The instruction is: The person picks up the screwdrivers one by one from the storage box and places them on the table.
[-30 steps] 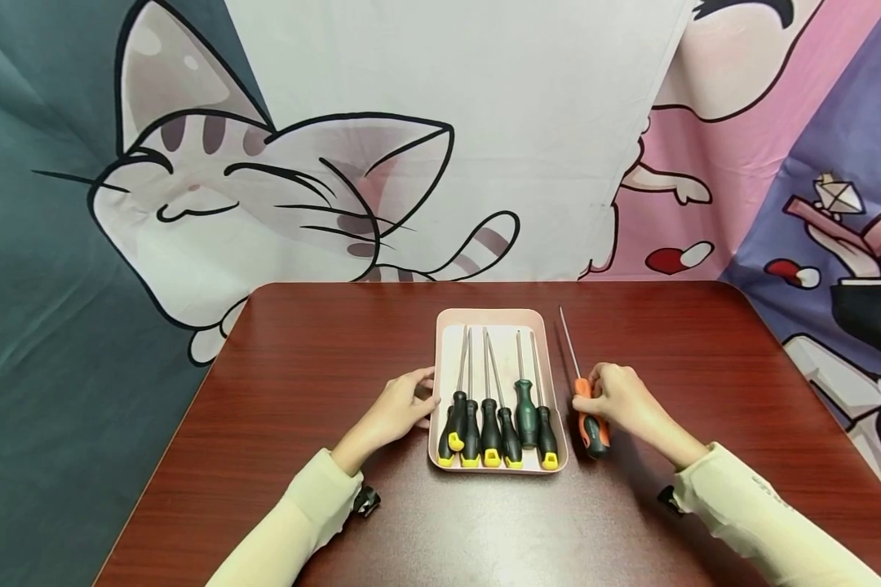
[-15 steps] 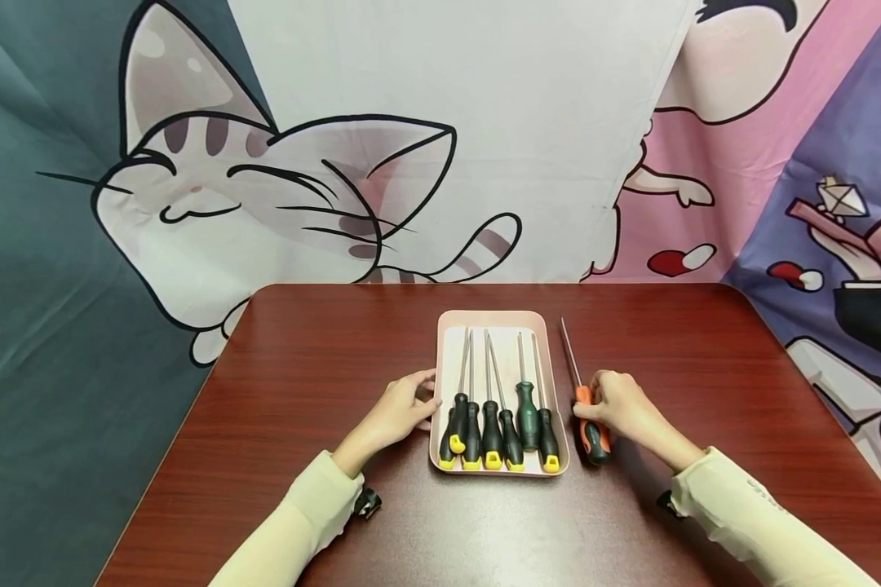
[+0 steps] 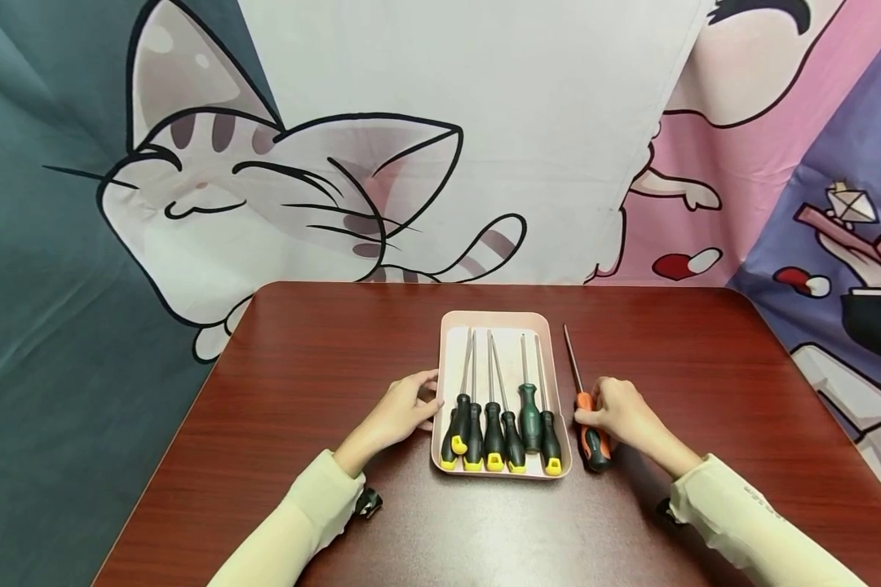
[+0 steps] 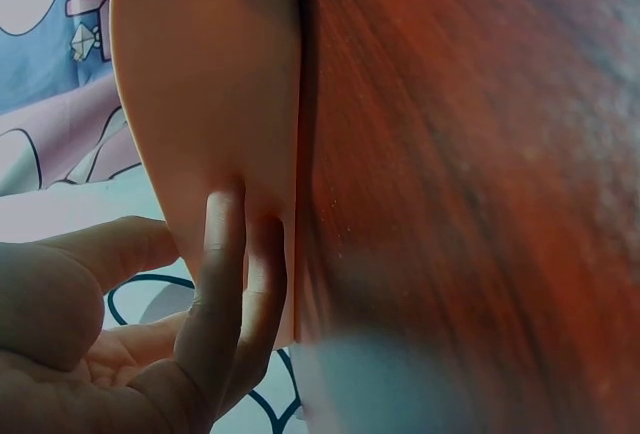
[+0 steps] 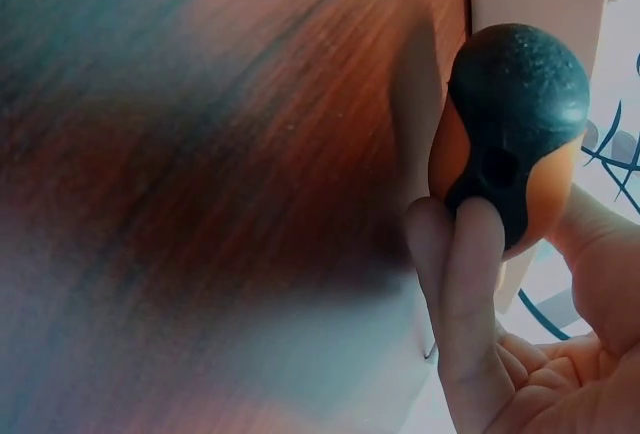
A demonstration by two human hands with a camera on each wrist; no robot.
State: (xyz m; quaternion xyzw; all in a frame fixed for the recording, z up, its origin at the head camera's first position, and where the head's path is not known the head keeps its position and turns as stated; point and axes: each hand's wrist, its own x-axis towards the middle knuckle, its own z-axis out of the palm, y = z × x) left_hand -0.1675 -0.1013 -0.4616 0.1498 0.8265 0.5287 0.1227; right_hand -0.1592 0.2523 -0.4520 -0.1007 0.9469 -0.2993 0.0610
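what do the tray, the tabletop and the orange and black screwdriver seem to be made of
Tray: probably smooth plastic, given its even pink colour and rounded corners. Tabletop: wood or wood-look laminate, glossy, with reddish grain. Orange and black screwdriver: handle likely plastic or rubber, its black end shiny; shaft apparently metal, slim and grey.

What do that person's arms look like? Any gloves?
The left sleeve and right sleeve are long and pale cream, wrinkly near the ends. The right one has markings too tiny to read. A small black gadget shows at the left one's end, another at the right's. No gloves.
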